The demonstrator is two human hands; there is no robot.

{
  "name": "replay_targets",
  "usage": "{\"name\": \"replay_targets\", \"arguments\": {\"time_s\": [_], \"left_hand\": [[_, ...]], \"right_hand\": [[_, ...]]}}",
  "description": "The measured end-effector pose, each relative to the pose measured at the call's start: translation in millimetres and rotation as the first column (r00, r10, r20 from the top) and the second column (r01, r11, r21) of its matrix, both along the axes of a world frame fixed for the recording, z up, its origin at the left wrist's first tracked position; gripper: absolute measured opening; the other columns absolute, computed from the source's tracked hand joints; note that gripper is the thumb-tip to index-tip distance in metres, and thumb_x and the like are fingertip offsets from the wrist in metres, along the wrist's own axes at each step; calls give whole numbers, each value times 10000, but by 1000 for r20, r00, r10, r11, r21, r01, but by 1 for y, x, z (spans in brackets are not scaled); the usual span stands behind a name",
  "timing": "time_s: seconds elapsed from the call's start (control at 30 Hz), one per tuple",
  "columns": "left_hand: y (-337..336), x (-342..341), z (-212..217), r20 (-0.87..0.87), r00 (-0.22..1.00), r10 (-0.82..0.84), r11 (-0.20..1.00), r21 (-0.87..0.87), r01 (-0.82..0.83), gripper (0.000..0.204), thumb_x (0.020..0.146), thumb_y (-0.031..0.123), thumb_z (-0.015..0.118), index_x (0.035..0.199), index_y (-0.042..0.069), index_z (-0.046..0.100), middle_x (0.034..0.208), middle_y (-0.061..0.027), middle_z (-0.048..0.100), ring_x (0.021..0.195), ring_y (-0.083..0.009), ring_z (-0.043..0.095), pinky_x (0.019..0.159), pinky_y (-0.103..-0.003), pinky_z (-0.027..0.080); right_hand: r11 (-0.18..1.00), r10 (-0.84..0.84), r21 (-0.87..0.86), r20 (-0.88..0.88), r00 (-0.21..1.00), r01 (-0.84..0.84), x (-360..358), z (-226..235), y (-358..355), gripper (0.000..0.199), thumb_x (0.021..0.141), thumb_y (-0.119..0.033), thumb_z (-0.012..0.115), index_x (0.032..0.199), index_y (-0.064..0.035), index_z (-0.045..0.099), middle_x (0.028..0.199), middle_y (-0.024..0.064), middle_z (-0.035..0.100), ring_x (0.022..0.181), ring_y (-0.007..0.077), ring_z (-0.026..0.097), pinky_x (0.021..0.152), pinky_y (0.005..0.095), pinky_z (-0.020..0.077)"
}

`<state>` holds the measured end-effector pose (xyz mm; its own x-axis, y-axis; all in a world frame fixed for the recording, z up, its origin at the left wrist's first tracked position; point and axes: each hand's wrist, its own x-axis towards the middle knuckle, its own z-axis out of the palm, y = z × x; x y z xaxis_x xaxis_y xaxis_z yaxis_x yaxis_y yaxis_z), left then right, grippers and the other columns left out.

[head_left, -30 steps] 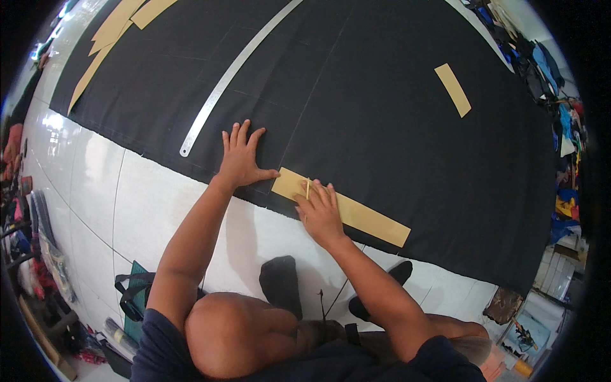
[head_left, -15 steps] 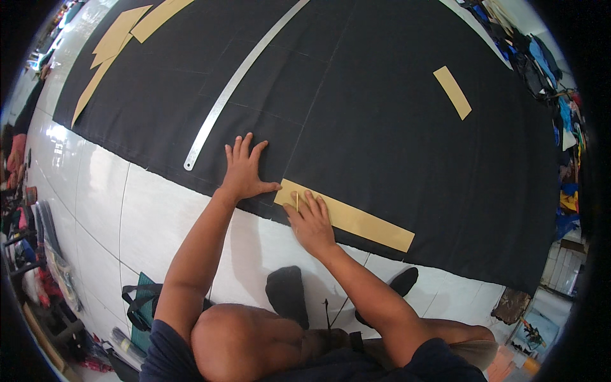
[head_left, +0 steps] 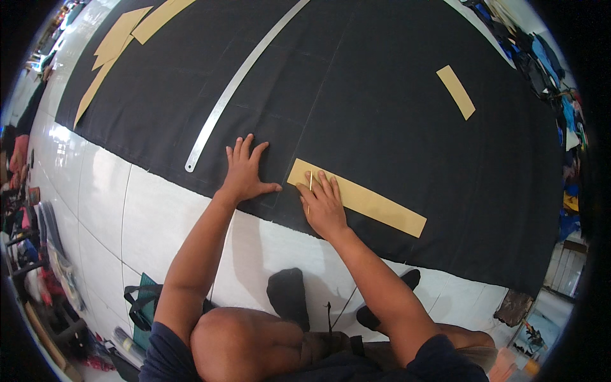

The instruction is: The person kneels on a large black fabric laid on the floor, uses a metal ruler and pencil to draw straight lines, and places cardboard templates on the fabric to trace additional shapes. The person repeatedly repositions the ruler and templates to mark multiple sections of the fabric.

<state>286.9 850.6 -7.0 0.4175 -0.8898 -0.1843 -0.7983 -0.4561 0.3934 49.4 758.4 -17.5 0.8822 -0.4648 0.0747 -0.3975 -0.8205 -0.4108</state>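
Black cloth (head_left: 394, 140) with faint chalk-like lines is spread over the floor before me. My left hand (head_left: 243, 173) lies on it with fingers spread, holding nothing, between a long metal ruler (head_left: 224, 97) and a tan card strip (head_left: 382, 207). The strip slants across the near part of the cloth. On its left part rests my right hand (head_left: 326, 207), fingertips pressing the card. A thin pale stick (head_left: 310, 181), perhaps a marking tool, is held between the fingers of that hand; its tip is too small to make out.
More tan card pieces (head_left: 121, 38) overlap at the far left, and a short one (head_left: 456, 93) lies at the right. White floor tiles (head_left: 165, 216) border the cloth on my side. Piled clothes and bags (head_left: 541, 63) line the right edge; a green bag (head_left: 145, 305) stands by my left arm.
My right hand has slid the card strip away from me and slightly right, off its place near the cloth's near edge. The left hand has stayed put.
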Motion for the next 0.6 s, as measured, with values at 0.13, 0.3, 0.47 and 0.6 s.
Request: {"name": "replay_targets", "arguments": {"time_s": [0.13,0.3,0.47,0.6], "left_hand": [[0,0,2,-2,1000,-2,1000,-12,2,1218,532,605,944,1532,155,415,1634,-256,227,1536,-500,117,1218,-686,89],[-1,-2,2,-12,1000,-3,999,-32,3,1152,576,588,929,1522,156,433,1634,-255,234,1535,-498,122,1219,-682,84],[7,2,-14,-3,1000,17,992,-127,-17,880,766,493,811,1503,157,466,1627,-251,256,1534,-491,139,1219,-673,71],[8,-2,-24,35,999,26,984,-179,-19,763,832,430,751,1490,154,483,1620,-253,271,1530,-483,154,1217,-673,67]], "right_hand": [[999,15,36,13,1000,-15,5,2,-6,363,996,-173,584,1353,-116,615,1466,169,534,1456,404,390,1221,586,251],[997,25,-68,-17,1000,-26,5,-5,-7,366,987,-195,614,1349,-141,614,1496,132,529,1449,383,410,1212,566,278],[999,27,-34,9,1000,-27,5,-4,-5,356,994,-201,605,1344,-137,621,1496,129,528,1444,383,417,1209,569,283],[999,-1,-35,-9,1000,1,5,-2,-13,339,1008,-213,575,1328,-117,631,1463,155,541,1448,397,407,1215,583,267]]}}
